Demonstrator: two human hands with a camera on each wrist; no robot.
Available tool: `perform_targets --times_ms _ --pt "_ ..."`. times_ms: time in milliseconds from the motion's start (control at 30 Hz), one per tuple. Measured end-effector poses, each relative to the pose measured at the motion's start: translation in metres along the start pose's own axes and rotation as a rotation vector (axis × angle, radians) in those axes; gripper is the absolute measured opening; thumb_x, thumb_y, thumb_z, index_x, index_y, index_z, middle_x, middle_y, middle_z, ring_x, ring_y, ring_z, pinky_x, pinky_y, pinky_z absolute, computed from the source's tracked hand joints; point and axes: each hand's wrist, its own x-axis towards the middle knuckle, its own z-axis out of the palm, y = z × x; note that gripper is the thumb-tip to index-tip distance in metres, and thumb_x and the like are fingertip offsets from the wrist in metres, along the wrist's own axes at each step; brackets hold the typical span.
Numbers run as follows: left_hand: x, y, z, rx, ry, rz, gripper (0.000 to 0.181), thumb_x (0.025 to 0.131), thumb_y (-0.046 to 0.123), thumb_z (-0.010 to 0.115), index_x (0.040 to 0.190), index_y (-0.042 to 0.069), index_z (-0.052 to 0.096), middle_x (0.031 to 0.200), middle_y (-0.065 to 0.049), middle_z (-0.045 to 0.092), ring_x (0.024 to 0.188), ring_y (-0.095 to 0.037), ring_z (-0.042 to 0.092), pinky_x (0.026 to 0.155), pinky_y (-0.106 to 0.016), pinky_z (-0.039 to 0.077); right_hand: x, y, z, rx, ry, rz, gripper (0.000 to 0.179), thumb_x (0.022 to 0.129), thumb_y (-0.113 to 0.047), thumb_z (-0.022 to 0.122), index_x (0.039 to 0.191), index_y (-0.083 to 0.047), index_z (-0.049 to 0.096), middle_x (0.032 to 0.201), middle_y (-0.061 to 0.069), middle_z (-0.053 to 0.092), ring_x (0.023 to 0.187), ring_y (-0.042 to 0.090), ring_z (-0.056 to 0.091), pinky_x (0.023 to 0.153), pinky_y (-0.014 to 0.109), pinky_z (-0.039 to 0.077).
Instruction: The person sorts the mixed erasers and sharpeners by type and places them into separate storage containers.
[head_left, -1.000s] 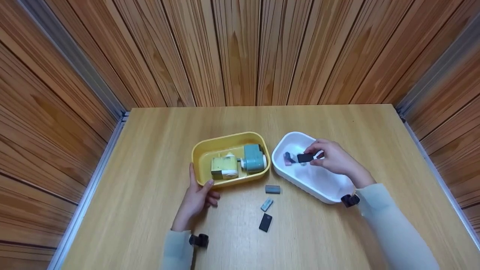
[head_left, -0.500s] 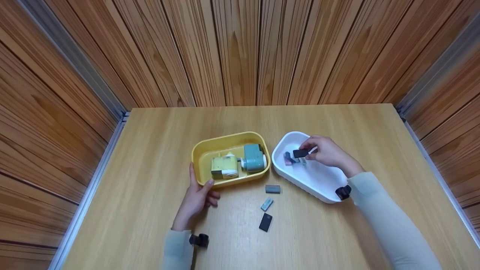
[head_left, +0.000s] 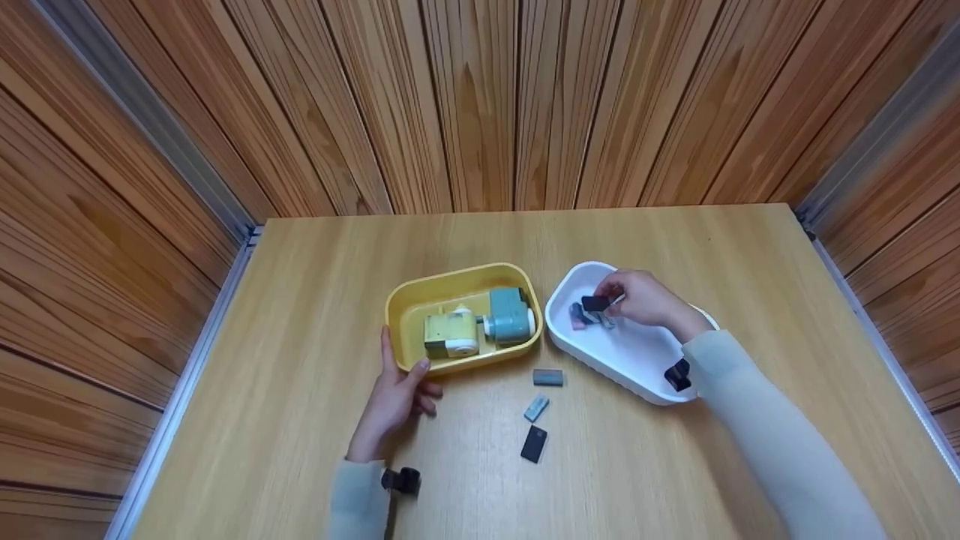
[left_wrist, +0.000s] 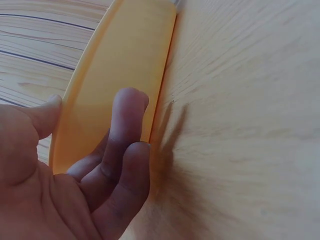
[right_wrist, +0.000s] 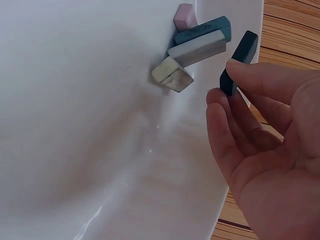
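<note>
Your right hand [head_left: 646, 298] is pinching a dark block [right_wrist: 243, 51] between thumb and fingertips. The block is over the far-left end of the white tub [head_left: 634, 356], tilted, with a gap to the pieces beside it in the right wrist view. Can't tell its exact height off the tub floor.

Those pieces sit bunched inside toward the tub's far-left end: pink block [right_wrist: 185, 16], teal block [right_wrist: 204, 31], grey block [right_wrist: 197, 48], cream block [right_wrist: 172, 75]. Teal and grey lie side by side; cream is at one end of the grey.

Your left hand [head_left: 391, 401] is spread around the near-left corner of the yellow tub [head_left: 416, 296]: index along the left end, thumb at the near rim, remaining fingers loosely bent by the outer wall. Can't tell if those touch it.

Yellow tub holds a yellow gadget [head_left: 450, 334] in its near middle and a blue-green gadget [head_left: 509, 319] near its right end. That end is just beside the white tub's left side; both tubs are well in from the far edge of the table [head_left: 300, 315].

Nearer you than the tubs, going toward the table's near edge: slate bar [head_left: 547, 377], small light-blue bar [head_left: 536, 408], flat black bar [head_left: 534, 444], all apart.
</note>
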Motion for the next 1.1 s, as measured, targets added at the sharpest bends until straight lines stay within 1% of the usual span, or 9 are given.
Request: perform_targets --times_ms 200,400,600,700,933,1100 --pt "0.0 -0.001 0.003 0.001 0.016 0.003 0.091 0.105 0.029 0.053 0.153 0.043 -0.022 0.091 -0.027 0.069 0.065 -0.033 0.068 0.06 -0.043 0.057 0.001 0.007 0.003 -0.032 -0.035 0.029 0.03 0.086 0.008 0.066 0.114 -0.001 0.068 0.109 0.014 0.067 0.104 0.033 0.061 0.096 0.053 0.047" --pt "-0.002 0.0 0.003 0.0 0.024 0.003 0.09 0.105 0.028 0.052 0.153 0.045 -0.021 0.091 -0.026 0.069 0.065 -0.032 0.068 0.061 -0.042 0.058 0.0 0.01 0.004 -0.049 -0.05 0.049 0.027 0.09 0.003 0.066 0.117 -0.002 0.067 0.11 0.013 0.067 0.106 0.033 0.061 0.097 0.053 0.046" --pt "-0.001 -0.002 0.003 0.015 0.024 0.01 0.09 0.105 0.028 0.052 0.153 0.045 -0.022 0.091 -0.025 0.07 0.065 -0.032 0.068 0.06 -0.042 0.058 -0.004 0.009 0.002 -0.021 -0.042 0.068 0.034 0.091 0.002 0.064 0.125 -0.003 0.065 0.118 0.014 0.066 0.114 0.034 0.059 0.101 0.054 0.044" --pt "0.0 -0.001 0.002 0.027 0.023 0.021 0.089 0.105 0.029 0.051 0.153 0.043 -0.023 0.09 -0.024 0.07 0.065 -0.031 0.069 0.06 -0.041 0.057 -0.007 0.007 0.0 -0.013 -0.035 0.057 0.036 0.092 0.001 0.063 0.128 -0.003 0.064 0.121 0.014 0.065 0.117 0.035 0.058 0.102 0.055 0.042" --pt "0.0 0.0 0.002 0.036 0.029 0.017 0.089 0.105 0.031 0.052 0.153 0.043 -0.022 0.088 -0.022 0.071 0.065 -0.031 0.069 0.06 -0.041 0.057 -0.014 0.0 -0.007 0.041 -0.018 0.064 0.036 0.092 -0.005 0.067 0.128 -0.005 0.065 0.122 0.013 0.065 0.117 0.033 0.058 0.101 0.054 0.044" --pt "-0.001 -0.001 0.002 0.031 0.033 0.04 0.09 0.105 0.028 0.053 0.154 0.04 -0.021 0.087 -0.023 0.071 0.064 -0.032 0.069 0.06 -0.041 0.058 -0.02 -0.008 -0.012 0.075 -0.004 0.028 0.037 0.092 -0.005 0.069 0.128 -0.003 0.064 0.124 0.015 0.065 0.118 0.033 0.058 0.1 0.054 0.045"
